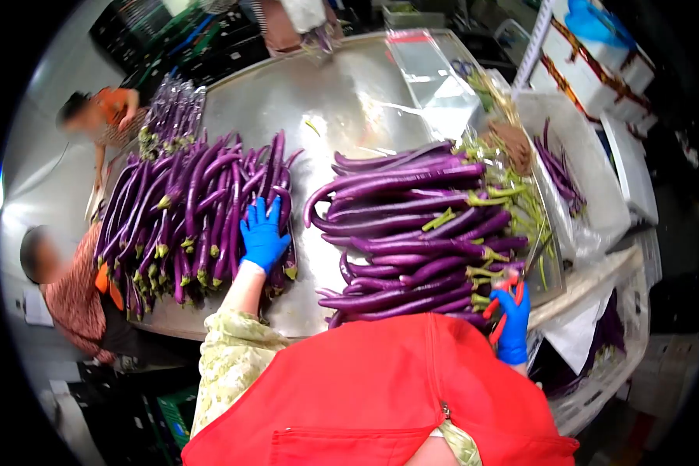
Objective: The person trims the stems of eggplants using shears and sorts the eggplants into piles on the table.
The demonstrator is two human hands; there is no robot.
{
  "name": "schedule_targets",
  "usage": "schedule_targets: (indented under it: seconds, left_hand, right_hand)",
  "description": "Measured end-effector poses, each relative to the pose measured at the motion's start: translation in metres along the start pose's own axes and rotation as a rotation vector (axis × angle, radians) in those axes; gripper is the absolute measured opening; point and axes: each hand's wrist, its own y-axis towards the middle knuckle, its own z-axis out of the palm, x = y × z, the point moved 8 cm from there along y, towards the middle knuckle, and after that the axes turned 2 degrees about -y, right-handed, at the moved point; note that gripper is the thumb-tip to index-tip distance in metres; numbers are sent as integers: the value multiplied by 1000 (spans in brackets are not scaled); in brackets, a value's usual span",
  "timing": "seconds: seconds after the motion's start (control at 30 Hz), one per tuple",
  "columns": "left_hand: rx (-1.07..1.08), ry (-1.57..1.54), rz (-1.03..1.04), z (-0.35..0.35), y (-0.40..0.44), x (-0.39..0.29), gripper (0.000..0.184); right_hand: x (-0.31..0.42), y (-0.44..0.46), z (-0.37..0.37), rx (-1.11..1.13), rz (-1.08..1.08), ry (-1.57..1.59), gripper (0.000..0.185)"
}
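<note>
My left hand (264, 235), in a blue glove, rests with its fingers spread on the right edge of a large pile of long purple eggplants (202, 202). That pile lies with its stem ends toward me. In my right hand (512, 322), also gloved in blue, is a pair of red-handled shears (497, 309), gripped beside the stem ends of a second row of eggplants (419, 248). These lie sideways on the metal table (276, 101), stems to the right. Cut green stems (526, 203) are heaped along that right side.
At the right stands a white bin (602, 194) with a few eggplants inside; a lined crate (625, 342) sits nearer me. Clear plastic sheets (435, 78) lie at the back right, bagged eggplants (175, 109) at the back left. Co-workers are at the left and far sides.
</note>
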Motion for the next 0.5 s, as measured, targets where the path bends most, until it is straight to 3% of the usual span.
schedule_targets:
  seconds: [0.07,0.17,0.2,0.33,0.5]
  left_hand:
    - [50,-94,-9,-16,5,-1,83]
    - [-330,-308,242,-71,15,-34,64]
    - [-318,-469,276,-79,20,-50,59]
    - [119,-936,403,-91,43,-147,55]
    - [471,-1073,483,-40,114,-248,58]
  right_hand:
    - [6,1,-1,4,-28,-48,37]
    - [8,1,-4,-34,-22,-44,37]
    - [7,2,-4,-39,-11,-38,38]
    - [7,9,-3,-62,2,-51,45]
    - [15,21,-1,-25,-9,-47,49]
